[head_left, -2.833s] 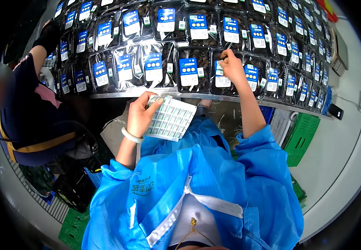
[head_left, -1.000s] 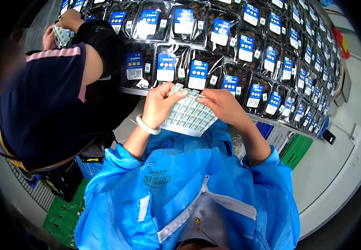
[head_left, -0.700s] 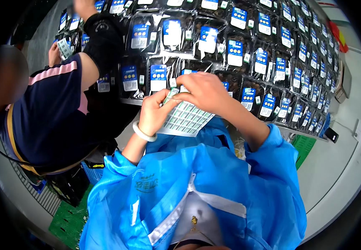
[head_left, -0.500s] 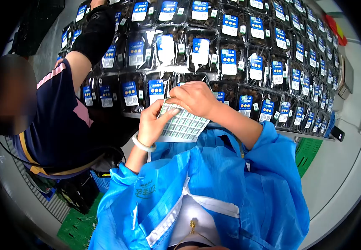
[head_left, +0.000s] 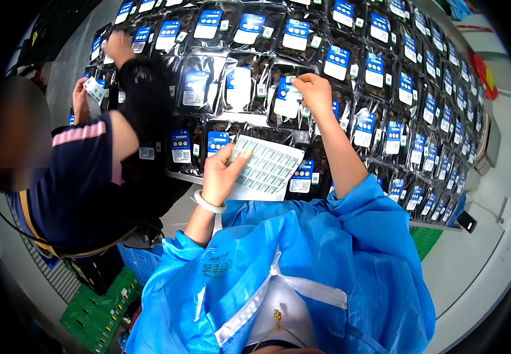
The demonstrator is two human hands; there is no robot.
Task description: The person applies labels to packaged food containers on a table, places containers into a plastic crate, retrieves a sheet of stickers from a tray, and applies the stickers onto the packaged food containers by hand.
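In my left hand [head_left: 221,176] is a sheet of small green-and-white stickers [head_left: 267,168], pinched between thumb and fingers at its left edge. Farther out, my right hand [head_left: 315,93] pinches a small sticker [head_left: 294,81] against the upper right of a blue-and-white label [head_left: 285,105]. That label is on a black tray [head_left: 290,121] wrapped in clear film, with dark food inside. The sticker is partly covered by my fingertips. Below the sheet's right edge shows another wrapped tray with a blue label [head_left: 303,172].
Rows of similar wrapped trays [head_left: 249,29] cover the table. At my left a co-worker in a dark sleeve [head_left: 143,88] reaches over trays, holding a sticker sheet [head_left: 94,89]. Green crates [head_left: 99,310] and a blue basket [head_left: 140,259] stand below. A black phone-like object [head_left: 467,222] lies at right.
My right hand has left the sticker sheet and moved up and right to a tray's label, carrying a small sticker. My left hand still holds the sheet. The co-worker's arm has shifted.
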